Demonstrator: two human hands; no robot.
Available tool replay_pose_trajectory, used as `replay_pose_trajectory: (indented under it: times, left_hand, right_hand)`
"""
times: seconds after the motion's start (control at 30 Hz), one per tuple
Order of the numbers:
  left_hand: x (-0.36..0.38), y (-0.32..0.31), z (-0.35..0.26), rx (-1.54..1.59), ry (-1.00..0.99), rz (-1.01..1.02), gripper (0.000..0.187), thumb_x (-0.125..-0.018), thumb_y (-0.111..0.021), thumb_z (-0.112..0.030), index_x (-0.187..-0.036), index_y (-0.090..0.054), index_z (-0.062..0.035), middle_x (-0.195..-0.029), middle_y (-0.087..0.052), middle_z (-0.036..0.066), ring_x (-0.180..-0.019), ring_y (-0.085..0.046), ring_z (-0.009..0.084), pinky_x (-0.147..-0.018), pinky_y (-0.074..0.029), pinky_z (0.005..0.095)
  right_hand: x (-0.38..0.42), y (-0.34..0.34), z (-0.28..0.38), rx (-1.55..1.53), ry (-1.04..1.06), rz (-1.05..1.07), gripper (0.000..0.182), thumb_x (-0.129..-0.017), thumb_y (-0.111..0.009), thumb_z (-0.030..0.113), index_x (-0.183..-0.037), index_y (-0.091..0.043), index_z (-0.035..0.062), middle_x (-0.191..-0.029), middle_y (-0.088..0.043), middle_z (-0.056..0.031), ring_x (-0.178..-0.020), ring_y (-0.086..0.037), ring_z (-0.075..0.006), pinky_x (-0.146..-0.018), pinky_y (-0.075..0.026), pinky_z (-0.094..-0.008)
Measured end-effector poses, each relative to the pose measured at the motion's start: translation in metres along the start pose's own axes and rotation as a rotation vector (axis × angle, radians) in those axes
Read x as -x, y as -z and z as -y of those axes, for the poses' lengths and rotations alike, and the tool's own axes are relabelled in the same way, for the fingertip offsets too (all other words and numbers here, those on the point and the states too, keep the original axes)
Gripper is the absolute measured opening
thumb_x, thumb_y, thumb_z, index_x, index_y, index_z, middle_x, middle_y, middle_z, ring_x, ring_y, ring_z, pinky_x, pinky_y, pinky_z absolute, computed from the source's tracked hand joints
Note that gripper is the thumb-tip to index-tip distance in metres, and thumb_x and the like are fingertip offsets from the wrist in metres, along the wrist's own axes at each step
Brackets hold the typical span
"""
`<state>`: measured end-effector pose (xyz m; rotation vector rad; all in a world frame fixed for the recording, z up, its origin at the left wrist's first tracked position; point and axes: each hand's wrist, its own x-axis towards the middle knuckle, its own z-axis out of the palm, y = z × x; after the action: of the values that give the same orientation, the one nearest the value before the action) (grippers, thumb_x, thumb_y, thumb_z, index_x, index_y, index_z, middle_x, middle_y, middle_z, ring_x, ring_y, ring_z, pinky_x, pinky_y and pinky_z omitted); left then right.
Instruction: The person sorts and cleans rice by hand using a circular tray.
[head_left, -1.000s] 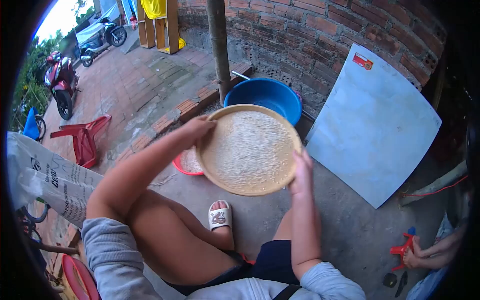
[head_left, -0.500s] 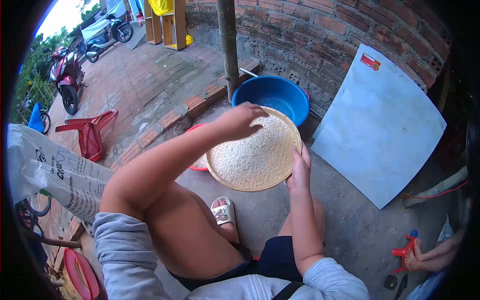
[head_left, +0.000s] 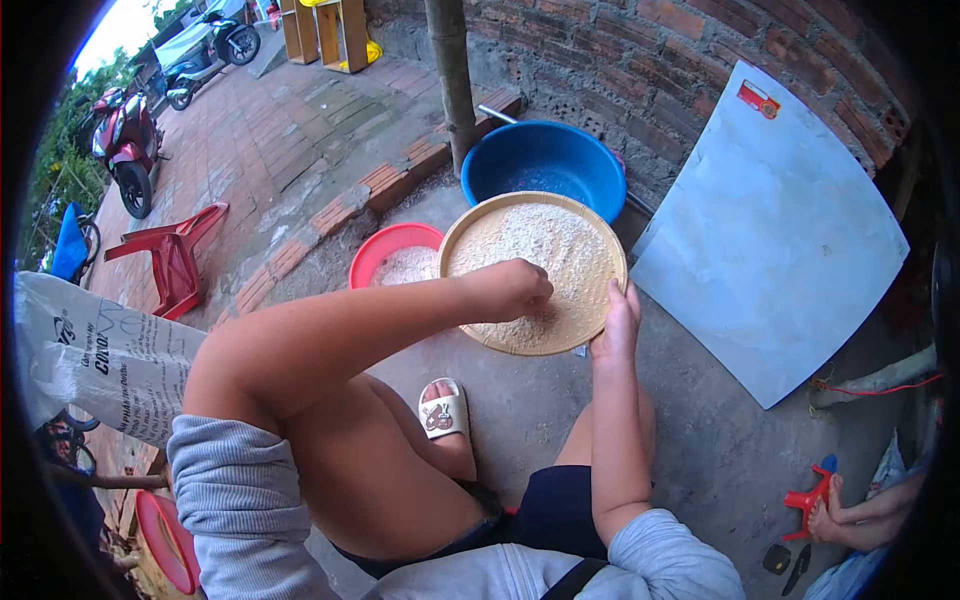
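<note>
A round woven tray (head_left: 465,222) holds pale, broken grain (head_left: 545,235) spread unevenly over its base. My right hand (head_left: 615,325) grips the tray's right rim, thumb on top. Over the lower middle of the tray is my left hand (head_left: 515,290), its fingers curled down at the grain; what they hold, if anything, is hidden. Behind the tray stands a blue basin (head_left: 540,150), partly covered by it. A red basin (head_left: 372,250) with pale grain inside sits to the left, partly behind the tray and my left forearm.
A wooden post (head_left: 452,80) rises beside the blue basin. A pale board (head_left: 775,240) lies at the right. At the left are a printed sack (head_left: 100,350) and a red overturned chair (head_left: 175,260). Another person's bare feet (head_left: 835,520) show at the lower right, by a red stool (head_left: 805,500).
My left hand has come down from the tray's upper left to its lower middle, fingers now curled. The tray has shifted right and up, and more of the red basin shows.
</note>
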<state>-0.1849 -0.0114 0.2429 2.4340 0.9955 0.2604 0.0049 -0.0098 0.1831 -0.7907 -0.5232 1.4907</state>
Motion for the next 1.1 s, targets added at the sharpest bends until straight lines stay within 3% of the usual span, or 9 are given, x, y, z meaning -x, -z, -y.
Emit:
replay_pose_trajectory:
  times: [0.17, 0.37, 0.53, 0.67, 0.73, 0.87, 0.97, 1.0, 1.1]
  left_hand:
    - [-0.006, 0.017, 0.032, -0.006, 0.032, -0.141, 0.011, -0.067, -0.067, -0.006, -0.077, -0.065, -0.0046, -0.074, -0.062, 0.009, -0.069, -0.061, 0.0238, -0.064, -0.048, 0.0339]
    - [0.007, 0.040, 0.060, -0.063, 0.313, -0.247, 0.010, -0.067, -0.069, -0.008, -0.076, -0.066, -0.0029, -0.073, -0.065, 0.008, -0.067, -0.063, 0.0192, -0.064, -0.050, 0.0307]
    - [0.027, 0.025, 0.071, -0.227, 0.418, -0.179, 0.050, -0.077, -0.067, -0.023, -0.122, -0.050, -0.0108, -0.115, -0.055, 0.021, -0.105, -0.055, 0.0324, -0.090, -0.044, 0.0389]
    - [0.023, 0.025, 0.081, -0.251, 0.672, -0.035, 0.064, -0.081, -0.063, -0.031, -0.135, -0.033, -0.0132, -0.128, -0.043, 0.025, -0.117, -0.044, 0.0374, -0.099, -0.036, 0.0418]
    - [0.021, 0.033, 0.082, -0.191, 0.525, -0.129, 0.061, -0.083, -0.059, -0.034, -0.134, -0.034, -0.0104, -0.124, -0.047, 0.025, -0.114, -0.047, 0.0377, -0.096, -0.038, 0.0426]
    - [0.014, 0.046, 0.064, -0.074, 0.642, -0.140, 0.063, -0.087, -0.052, -0.046, -0.137, -0.029, -0.0155, -0.113, -0.054, 0.027, -0.109, -0.051, 0.0392, -0.093, -0.040, 0.0413]
    - [0.005, 0.064, 0.037, 0.560, 0.548, -0.270, 0.067, -0.089, -0.045, -0.052, -0.142, -0.020, -0.0184, -0.131, -0.042, 0.016, -0.118, -0.044, 0.0263, -0.092, -0.041, 0.0406]
    - [0.001, 0.083, 0.008, 0.675, 0.715, -0.235, 0.068, -0.090, -0.043, -0.051, -0.143, -0.017, -0.0174, -0.137, -0.034, 0.012, -0.121, -0.039, 0.0211, -0.092, -0.041, 0.0405]
    - [-0.011, 0.087, 0.017, 0.767, 0.626, -0.400, 0.064, -0.091, -0.051, -0.031, -0.142, -0.018, -0.0138, -0.130, -0.043, 0.012, -0.109, -0.051, 0.0185, -0.082, -0.048, 0.0344]
  right_hand:
    - [-0.018, 0.023, 0.001, 0.074, -0.038, -0.093, 0.034, -0.093, -0.037, 0.011, -0.126, -0.041, -0.0001, -0.118, -0.053, -0.0161, -0.104, -0.055, -0.0247, -0.087, -0.045, -0.0358]
    - [-0.041, 0.052, 0.021, 0.154, 0.126, -0.322, 0.035, -0.093, -0.038, 0.012, -0.127, -0.041, 0.0023, -0.119, -0.051, -0.0162, -0.105, -0.055, -0.0265, -0.087, -0.047, -0.0389]
    - [-0.052, 0.075, 0.030, 0.177, 0.232, -0.335, 0.033, -0.092, -0.040, 0.010, -0.124, -0.043, 0.0020, -0.118, -0.052, -0.0154, -0.104, -0.055, -0.0252, -0.085, -0.048, -0.0377]
    - [-0.046, 0.071, 0.040, 0.173, 0.214, -0.343, 0.033, -0.092, -0.040, 0.010, -0.124, -0.043, 0.0016, -0.118, -0.052, -0.0153, -0.104, -0.055, -0.0252, -0.085, -0.047, -0.0379]
    - [-0.044, 0.064, 0.045, 0.151, 0.165, -0.303, 0.034, -0.092, -0.040, 0.011, -0.124, -0.044, 0.0003, -0.118, -0.053, -0.0153, -0.104, -0.055, -0.0247, -0.086, -0.046, -0.0375]
    - [-0.032, 0.046, 0.062, 0.070, 0.137, -0.137, 0.036, -0.092, -0.041, 0.013, -0.125, -0.044, -0.0006, -0.118, -0.053, -0.0154, -0.105, -0.055, -0.0239, -0.088, -0.045, -0.0361]
    - [-0.017, 0.025, 0.074, -0.009, 0.067, -0.031, 0.037, -0.092, -0.042, 0.015, -0.125, -0.044, -0.0023, -0.119, -0.053, -0.0153, -0.106, -0.054, -0.0235, -0.089, -0.044, -0.0345]
    - [-0.013, 0.020, 0.079, 0.009, 0.065, -0.020, 0.037, -0.091, -0.042, 0.014, -0.125, -0.044, -0.0028, -0.119, -0.053, -0.0153, -0.106, -0.054, -0.0236, -0.089, -0.043, -0.0344]
    - [-0.005, 0.016, 0.095, 0.015, 0.090, -0.012, 0.038, -0.091, -0.042, 0.014, -0.124, -0.044, -0.0039, -0.118, -0.053, -0.0151, -0.105, -0.054, -0.0242, -0.090, -0.042, -0.0347]
